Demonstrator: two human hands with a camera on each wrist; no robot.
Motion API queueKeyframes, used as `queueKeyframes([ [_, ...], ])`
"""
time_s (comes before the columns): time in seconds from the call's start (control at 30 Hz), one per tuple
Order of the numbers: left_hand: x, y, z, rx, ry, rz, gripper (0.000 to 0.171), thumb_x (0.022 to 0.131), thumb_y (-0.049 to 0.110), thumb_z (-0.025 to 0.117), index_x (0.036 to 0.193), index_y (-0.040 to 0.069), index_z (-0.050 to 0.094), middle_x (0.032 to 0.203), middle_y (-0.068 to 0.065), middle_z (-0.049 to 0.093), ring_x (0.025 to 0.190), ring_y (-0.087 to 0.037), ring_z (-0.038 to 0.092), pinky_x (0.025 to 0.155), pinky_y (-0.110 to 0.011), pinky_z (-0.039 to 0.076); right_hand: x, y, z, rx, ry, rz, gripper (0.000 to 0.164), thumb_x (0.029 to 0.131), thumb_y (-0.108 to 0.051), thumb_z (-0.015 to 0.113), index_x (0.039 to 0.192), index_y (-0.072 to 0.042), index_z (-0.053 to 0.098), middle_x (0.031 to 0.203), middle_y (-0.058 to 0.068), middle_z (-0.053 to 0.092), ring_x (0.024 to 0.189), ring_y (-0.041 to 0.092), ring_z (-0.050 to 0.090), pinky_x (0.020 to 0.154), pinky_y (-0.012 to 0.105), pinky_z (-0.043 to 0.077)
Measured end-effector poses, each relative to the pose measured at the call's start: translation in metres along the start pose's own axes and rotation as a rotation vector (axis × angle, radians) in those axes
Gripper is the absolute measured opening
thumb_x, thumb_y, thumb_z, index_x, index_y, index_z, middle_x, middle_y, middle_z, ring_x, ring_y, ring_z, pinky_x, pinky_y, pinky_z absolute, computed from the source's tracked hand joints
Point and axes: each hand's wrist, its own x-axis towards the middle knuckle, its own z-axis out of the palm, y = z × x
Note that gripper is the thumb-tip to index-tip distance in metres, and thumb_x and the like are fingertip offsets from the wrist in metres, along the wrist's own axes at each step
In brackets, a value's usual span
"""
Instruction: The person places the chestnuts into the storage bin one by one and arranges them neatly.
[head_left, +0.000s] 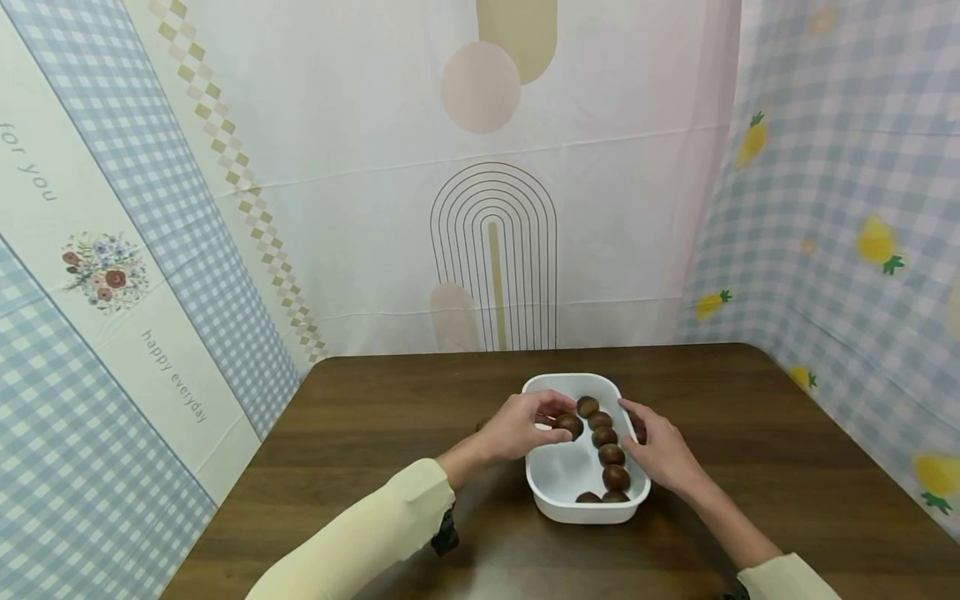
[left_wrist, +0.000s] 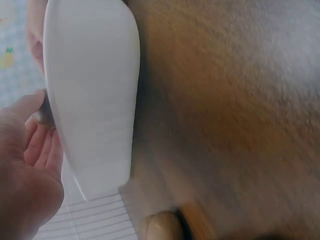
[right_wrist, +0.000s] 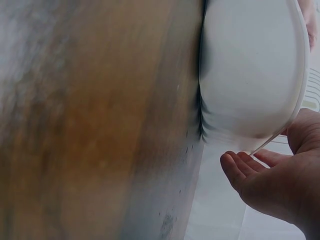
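Observation:
My left hand point(head_left: 517, 425) pinches a dark brown ball-like piece point(head_left: 570, 426) between thumb and fingers, over the left side of a white rectangular container point(head_left: 558, 510). In the left wrist view that piece point(left_wrist: 45, 115) shows just past the container's rim, partly hidden by the fingers. A line of similar brown balls point(head_left: 611, 455) runs along the container's right half, with others at its near end. My right hand point(head_left: 660, 450) grips the right rim, thumb over it and fingers along the outer wall, as the right wrist view also shows.
Another brown ball point(left_wrist: 162, 227) lies on the wooden table point(head_left: 405, 400) left of the container, mostly behind the left wrist in the head view. Patterned cloths point(head_left: 360, 250) hang behind the table and at both sides.

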Motion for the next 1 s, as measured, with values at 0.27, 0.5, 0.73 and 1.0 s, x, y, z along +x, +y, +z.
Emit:
queueKeyframes([
  [0.27,0.001,0.000,0.013,0.069,-0.086,0.011,0.039,0.093,0.006,0.083,0.129,0.001,0.070,0.120,-0.005,0.074,0.105,-0.002,0.068,0.091,-0.018,0.056,-0.002,-0.001,0.002,-0.008,0.016,-0.023,0.058,0.095,0.002,0.066,0.150,0.011,0.049,0.131,0.036,0.062,0.112,0.042,0.068,0.088,0.051,0.059],
  [0.5,0.001,0.004,0.017,0.225,-0.154,0.041,0.038,0.093,0.011,0.084,0.127,0.005,0.070,0.119,0.000,0.076,0.104,0.002,0.068,0.087,-0.013,0.054,-0.003,-0.002,0.002,0.003,0.026,-0.032,0.059,0.093,0.003,0.066,0.149,0.012,0.049,0.129,0.036,0.064,0.111,0.042,0.069,0.089,0.052,0.059],
  [0.73,0.000,0.011,0.021,0.381,-0.208,0.076,0.037,0.095,0.017,0.084,0.129,0.008,0.071,0.120,0.002,0.077,0.105,0.003,0.068,0.088,-0.009,0.050,-0.005,-0.004,0.000,0.002,0.013,-0.027,0.059,0.094,0.003,0.065,0.149,0.013,0.048,0.131,0.037,0.062,0.113,0.045,0.068,0.088,0.053,0.060],
  [1.0,0.000,0.017,0.027,0.440,-0.267,0.078,0.033,0.096,0.021,0.083,0.126,0.012,0.073,0.117,0.008,0.076,0.105,0.002,0.068,0.088,-0.010,0.050,-0.005,-0.004,0.000,0.002,0.012,-0.024,0.059,0.093,0.003,0.066,0.149,0.014,0.048,0.130,0.037,0.062,0.111,0.044,0.068,0.087,0.052,0.060],
])
